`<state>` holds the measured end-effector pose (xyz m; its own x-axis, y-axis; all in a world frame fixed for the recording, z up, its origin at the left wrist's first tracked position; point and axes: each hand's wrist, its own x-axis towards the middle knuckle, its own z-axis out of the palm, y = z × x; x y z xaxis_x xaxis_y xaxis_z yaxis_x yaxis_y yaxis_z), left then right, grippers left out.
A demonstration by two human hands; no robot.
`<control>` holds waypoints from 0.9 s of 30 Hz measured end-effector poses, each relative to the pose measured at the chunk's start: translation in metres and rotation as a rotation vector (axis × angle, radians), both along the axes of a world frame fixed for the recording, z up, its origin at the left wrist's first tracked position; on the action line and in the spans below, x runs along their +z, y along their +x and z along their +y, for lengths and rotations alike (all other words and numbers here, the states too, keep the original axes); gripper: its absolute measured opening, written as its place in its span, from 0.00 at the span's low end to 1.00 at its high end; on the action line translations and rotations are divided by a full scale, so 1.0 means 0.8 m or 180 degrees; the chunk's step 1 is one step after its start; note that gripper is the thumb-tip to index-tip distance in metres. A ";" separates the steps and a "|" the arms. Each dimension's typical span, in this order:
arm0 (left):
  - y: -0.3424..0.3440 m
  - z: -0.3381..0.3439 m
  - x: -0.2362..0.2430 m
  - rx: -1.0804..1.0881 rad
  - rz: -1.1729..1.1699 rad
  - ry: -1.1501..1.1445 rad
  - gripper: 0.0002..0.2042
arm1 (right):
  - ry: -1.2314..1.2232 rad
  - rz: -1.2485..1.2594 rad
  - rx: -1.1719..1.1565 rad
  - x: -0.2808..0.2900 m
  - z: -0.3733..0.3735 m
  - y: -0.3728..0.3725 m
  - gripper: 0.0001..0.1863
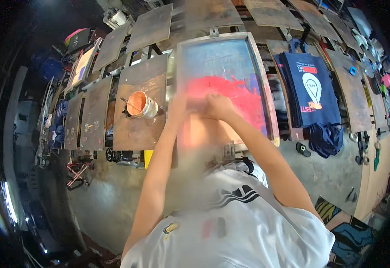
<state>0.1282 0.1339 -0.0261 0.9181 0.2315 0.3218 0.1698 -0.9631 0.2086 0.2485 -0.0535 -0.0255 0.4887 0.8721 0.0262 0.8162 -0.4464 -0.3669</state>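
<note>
A screen printing frame lies in front of me, its mesh blue at the far end and covered with wet red ink across the middle. Both my hands are closed on a squeegee, a dark reddish bar crossing the ink, partly blurred and covered by my fingers. My left hand grips its left end, though a hazy band smears the fingers. At the other end, my right hand is wrapped round it with knuckles up. An orange-stained ink bucket with a stick in it stands left of the frame.
The bucket rests on a brown board, one of several in rows. Right of the frame, navy tote bags with a white and red print lie stacked on another board, straps hanging down. A dark sandal lies on the concrete floor.
</note>
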 end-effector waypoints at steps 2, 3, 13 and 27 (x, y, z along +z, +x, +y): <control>0.025 -0.007 0.012 -0.0341 0.0069 0.0225 0.30 | 0.0463 -0.0012 -0.0351 -0.012 -0.021 0.003 0.26; 0.036 -0.007 0.014 -0.0302 0.0068 0.0212 0.30 | 0.0571 0.0090 -0.0462 -0.012 -0.029 0.009 0.26; -0.019 -0.001 -0.056 0.0778 0.0516 0.0455 0.31 | -0.0629 -0.0027 0.0778 -0.003 0.051 0.048 0.24; -0.048 -0.052 -0.017 0.1307 0.0303 -0.0026 0.32 | 0.0310 -0.0077 0.1461 -0.024 0.042 0.054 0.19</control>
